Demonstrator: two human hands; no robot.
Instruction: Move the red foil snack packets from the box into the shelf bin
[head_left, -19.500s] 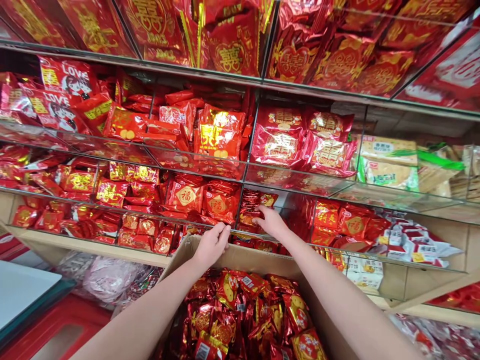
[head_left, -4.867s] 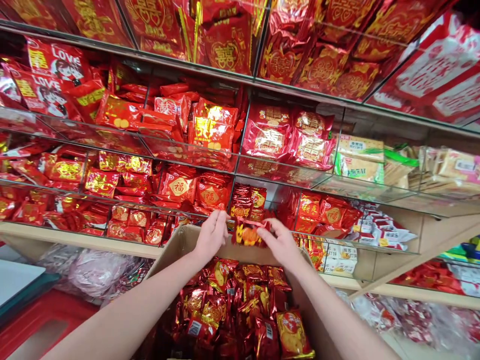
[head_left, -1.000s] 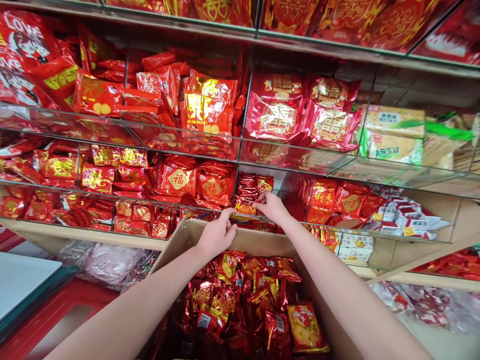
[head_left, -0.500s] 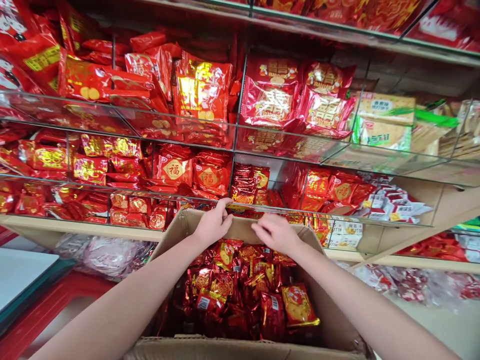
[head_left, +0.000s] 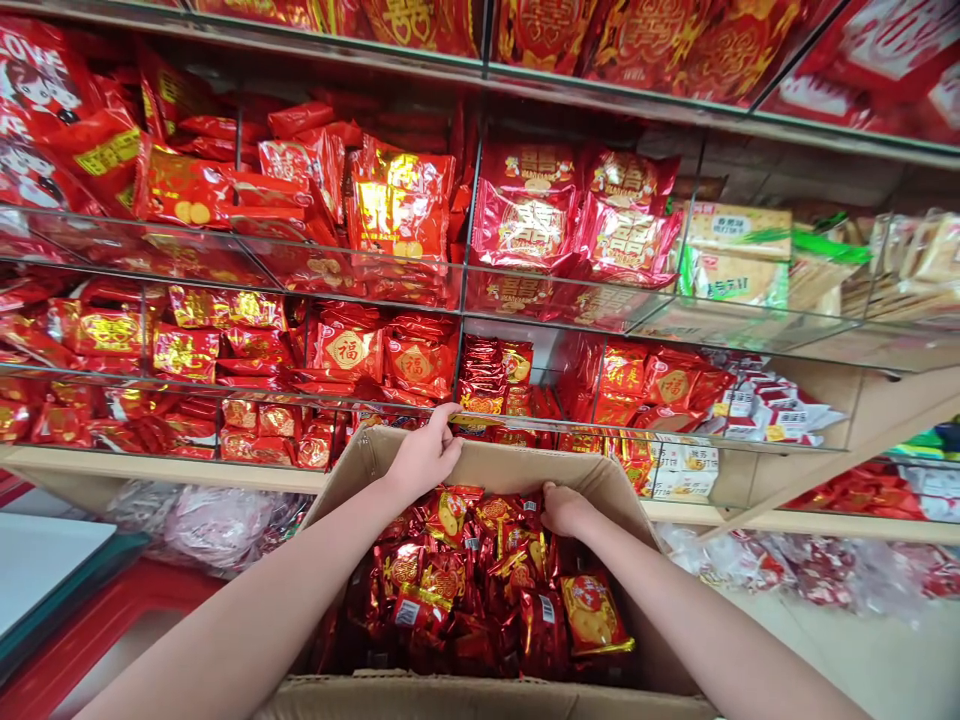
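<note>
An open cardboard box (head_left: pixel 480 690) stands against the shelf front, holding many small red and gold biscuit packets (head_left: pixel 442 575). My left hand (head_left: pixel 427 455) is at the box's far rim with its fingers curled by the shelf's clear front strip (head_left: pixel 510 425); whatever they grip is hidden. Inside the box, my right hand (head_left: pixel 570 510) reaches down by the far wall. Its fingers are bent together at the edge of the packets, and I cannot see what is between them. A gold-faced packet (head_left: pixel 596 610) lies nearer me on the right.
Glass-fronted shelves rise ahead, filled with red packets (head_left: pixel 345 345), pink-red packets (head_left: pixel 525 215) and green-white cracker packs (head_left: pixel 735 250). Clear bags (head_left: pixel 225 515) lie beneath the lowest shelf. To the left stand a red frame (head_left: pixel 112 610) and a white-topped surface (head_left: pixel 45 560).
My right hand has dropped from above the box's far rim to the packets inside. My left hand has stayed at the rim. The view has shifted slightly, showing more of the top shelf.
</note>
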